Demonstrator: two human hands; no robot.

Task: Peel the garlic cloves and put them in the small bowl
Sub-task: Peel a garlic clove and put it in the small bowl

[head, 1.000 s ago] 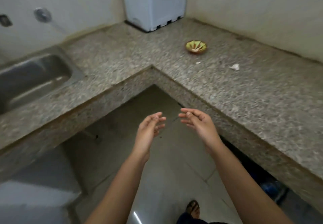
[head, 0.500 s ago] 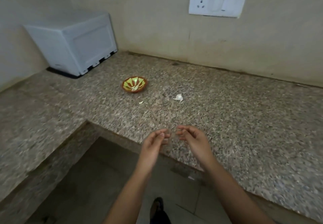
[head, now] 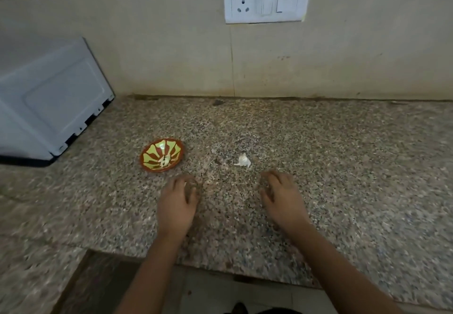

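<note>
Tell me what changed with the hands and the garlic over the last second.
Both hands came forward from the counter's edge and spread apart: the left hand is now near the small red-and-yellow patterned bowl, the right hand just short of the white garlic piece. Neither visibly holds anything. Bowl and garlic stayed put on the speckled granite countertop.

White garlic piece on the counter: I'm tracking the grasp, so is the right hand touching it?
No, the white garlic piece lies on the granite counter, clear of the right hand just below it.
</note>
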